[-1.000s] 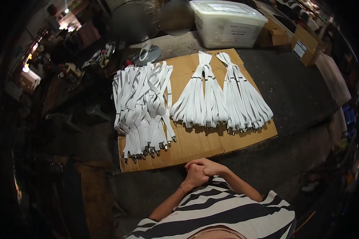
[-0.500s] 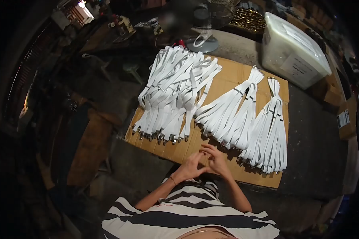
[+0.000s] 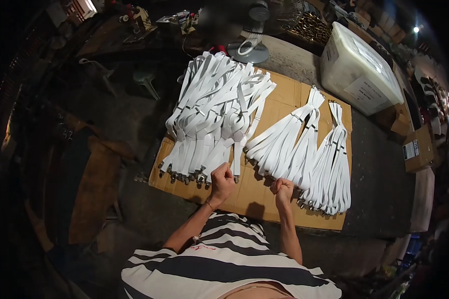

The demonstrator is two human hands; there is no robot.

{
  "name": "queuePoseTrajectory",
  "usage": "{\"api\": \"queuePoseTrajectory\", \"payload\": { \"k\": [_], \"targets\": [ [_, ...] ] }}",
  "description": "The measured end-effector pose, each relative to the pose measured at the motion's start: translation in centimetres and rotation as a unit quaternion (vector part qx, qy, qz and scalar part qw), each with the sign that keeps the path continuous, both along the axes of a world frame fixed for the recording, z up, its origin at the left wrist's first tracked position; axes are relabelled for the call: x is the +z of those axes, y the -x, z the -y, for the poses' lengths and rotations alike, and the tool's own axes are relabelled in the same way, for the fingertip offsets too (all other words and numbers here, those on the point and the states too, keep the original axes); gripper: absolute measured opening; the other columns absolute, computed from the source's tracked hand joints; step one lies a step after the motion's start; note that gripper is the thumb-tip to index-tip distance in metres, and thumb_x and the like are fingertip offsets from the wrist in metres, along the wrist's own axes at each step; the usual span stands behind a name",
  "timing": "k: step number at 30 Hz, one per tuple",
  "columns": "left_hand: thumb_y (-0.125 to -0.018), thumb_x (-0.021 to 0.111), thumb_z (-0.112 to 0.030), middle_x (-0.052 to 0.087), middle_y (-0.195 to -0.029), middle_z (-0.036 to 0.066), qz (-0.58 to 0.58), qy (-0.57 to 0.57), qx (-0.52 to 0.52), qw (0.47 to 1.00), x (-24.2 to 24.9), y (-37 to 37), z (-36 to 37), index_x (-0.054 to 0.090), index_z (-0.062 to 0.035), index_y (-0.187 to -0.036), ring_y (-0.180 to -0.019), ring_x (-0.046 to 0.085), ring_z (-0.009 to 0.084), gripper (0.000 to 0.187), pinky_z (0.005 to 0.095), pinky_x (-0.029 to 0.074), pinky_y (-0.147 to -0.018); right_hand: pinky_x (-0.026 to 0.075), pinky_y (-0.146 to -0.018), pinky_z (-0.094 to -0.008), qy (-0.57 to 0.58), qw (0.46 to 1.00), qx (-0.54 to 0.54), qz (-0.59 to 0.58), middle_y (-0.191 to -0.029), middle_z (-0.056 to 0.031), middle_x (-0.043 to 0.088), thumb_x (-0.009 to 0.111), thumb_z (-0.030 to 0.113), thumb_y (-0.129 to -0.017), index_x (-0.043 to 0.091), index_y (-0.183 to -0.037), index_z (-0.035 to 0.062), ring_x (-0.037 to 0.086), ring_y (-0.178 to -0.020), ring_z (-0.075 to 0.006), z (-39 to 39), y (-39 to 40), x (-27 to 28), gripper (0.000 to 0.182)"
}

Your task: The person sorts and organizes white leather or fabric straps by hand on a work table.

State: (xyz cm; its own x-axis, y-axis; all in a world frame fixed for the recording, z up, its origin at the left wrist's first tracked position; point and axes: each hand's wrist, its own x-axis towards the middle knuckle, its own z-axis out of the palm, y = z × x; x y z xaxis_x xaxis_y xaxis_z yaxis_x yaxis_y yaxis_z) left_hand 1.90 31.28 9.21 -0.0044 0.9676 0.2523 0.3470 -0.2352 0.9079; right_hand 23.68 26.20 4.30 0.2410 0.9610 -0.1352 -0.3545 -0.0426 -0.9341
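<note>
My left hand is closed at the lower end of the large loose pile of white straps, fingers pinched on the clip ends nearest me; which single strap they grip I cannot tell. My right hand is curled into a fist just beside the lower end of the middle bundle of straps, touching or nearly touching its tips; whether it holds one I cannot tell. The two hands are apart, with bare cardboard between them.

The loose pile fans upward and away from my left hand, its metal clips lined along the near edge. The middle bundle runs diagonally up from my right hand, gathered at its far end. A third bundle lies just to the right of my right hand, also gathered at the far end. All three rest on the cardboard sheet, which lies on a dark surface.

Beyond the bundles, well away from my right hand, stands a lidded translucent plastic box. Beyond the loose pile sits a fan base.
</note>
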Motion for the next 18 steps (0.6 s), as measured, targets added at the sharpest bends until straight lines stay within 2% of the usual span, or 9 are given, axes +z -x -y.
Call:
{"api": "queuePoseTrajectory", "payload": {
  "k": [2, 7, 11, 12, 13, 14, 16, 17, 18],
  "targets": [
    [-0.058, 0.041, 0.013, 0.034, -0.048, 0.006, 0.03, 0.0, -0.018, 0.999, -0.4, 2.0, -1.4, 0.036, 0.0007, -0.057, -0.045, 0.034, 0.0116, 0.013, 0.0271, 0.025, -0.043, 0.017, -0.042, -0.0269, 0.045, 0.995, -0.064, -0.054, -0.046, -0.0017, 0.032, 0.034, -0.011, -0.064, 0.033, -0.046, 0.0052, 0.024, -0.042, -0.0112, -0.5, 2.4, -0.2, 0.024],
    [-0.057, 0.043, 0.012, 0.038, -0.047, 0.011, 0.04, 0.055, -0.086, 0.994, -2.9, 7.7, -4.7, 0.039, 0.0012, -0.057, -0.043, 0.039, 0.018, 0.012, 0.0317, 0.028, -0.042, 0.016, -0.041, -0.0277, 0.071, 0.991, -0.088, -0.077, -0.046, -0.0006, 0.029, 0.033, -0.01, -0.067, 0.034, -0.048, 0.0078, 0.023, -0.041, -0.0111, -1.5, 10.6, -0.7, 0.026],
    [-0.064, 0.042, 0.009, 0.046, -0.053, 0.009, 0.036, 0.13, -0.172, 0.976, -3.5, 11.0, -6.1, 0.046, 0.0017, -0.064, -0.05, 0.049, 0.0184, 0.009, 0.0302, 0.037, -0.048, 0.033, -0.05, -0.0284, 0.016, 0.992, -0.025, -0.122, -0.055, -0.0032, 0.043, 0.042, -0.006, -0.074, 0.045, -0.057, 0.006, 0.039, -0.05, -0.0145, -3.2, 15.7, -1.0, 0.021],
    [-0.066, 0.043, 0.008, 0.05, -0.056, 0.008, 0.049, 0.145, -0.18, 0.972, -3.1, 11.6, -6.2, 0.049, 0.0016, -0.068, -0.053, 0.053, 0.0186, 0.009, 0.0293, 0.041, -0.051, 0.039, -0.061, -0.0299, 0.052, 0.995, -0.013, -0.089, -0.076, -0.0063, 0.051, 0.046, 0.0, -0.08, 0.051, -0.076, 0.0049, 0.047, -0.066, -0.0176, -3.7, 16.8, 0.2, 0.008],
    [-0.076, 0.053, -0.004, 0.06, -0.086, 0.014, 0.047, 0.171, -0.239, 0.955, -3.0, 12.4, -6.0, 0.055, -0.0008, -0.095, -0.083, 0.061, 0.0244, 0.019, 0.0329, 0.049, -0.071, 0.045, -0.072, -0.0315, 0.087, 0.995, 0.0, -0.056, -0.096, -0.0094, 0.059, 0.05, 0.006, -0.086, 0.058, -0.094, 0.0037, 0.055, -0.082, -0.0207, -4.1, 17.9, 1.6, 0.012],
    [-0.076, 0.053, -0.004, 0.06, -0.086, 0.014, 0.05, 0.171, -0.237, 0.955, -2.1, 12.6, -5.7, 0.055, -0.0008, -0.095, -0.083, 0.061, 0.0244, 0.019, 0.0329, 0.049, -0.071, 0.045, -0.072, -0.0315, 0.088, 0.995, 0.002, -0.053, -0.096, -0.0094, 0.059, 0.05, 0.006, -0.086, 0.058, -0.094, 0.0037, 0.055, -0.082, -0.0207, -4.4, 18.9, 2.5, 0.012],
    [-0.083, 0.056, -0.02, 0.045, -0.125, 0.02, 0.031, -0.001, -0.279, 0.96, -0.2, 12.3, -4.5, 0.042, -0.0048, -0.127, -0.116, 0.046, 0.0291, 0.049, 0.0373, 0.039, -0.095, 0.044, -0.086, -0.033, 0.064, 0.989, 0.055, -0.122, -0.124, -0.0106, 0.049, 0.055, 0.027, -0.09, 0.044, -0.129, 0.0072, 0.053, -0.107, -0.022, -5.0, 20.4, 4.0, 0.046],
    [-0.083, 0.056, -0.02, 0.045, -0.125, 0.02, 0.032, -0.002, -0.277, 0.96, 0.5, 12.1, -3.6, 0.042, -0.0048, -0.127, -0.116, 0.046, 0.0291, 0.049, 0.0373, 0.039, -0.095, 0.043, -0.089, -0.0347, 0.048, 0.99, 0.115, -0.066, -0.136, -0.0093, 0.039, 0.057, 0.042, -0.088, 0.038, -0.135, 0.0111, 0.049, -0.114, -0.0231, -5.3, 20.5, 4.9, 0.06],
    [-0.084, 0.055, -0.031, 0.034, -0.133, 0.022, 0.031, 0.038, -0.337, 0.94, 1.0, 11.9, -2.6, 0.035, -0.0042, -0.133, -0.123, 0.037, 0.0328, 0.059, 0.0389, 0.033, -0.1, 0.043, -0.089, -0.0347, 0.05, 0.99, 0.116, -0.065, -0.136, -0.0093, 0.039, 0.057, 0.042, -0.088, 0.038, -0.135, 0.0111, 0.049, -0.114, -0.0231, -5.5, 20.8, 4.7, 0.06]
  ]
}}
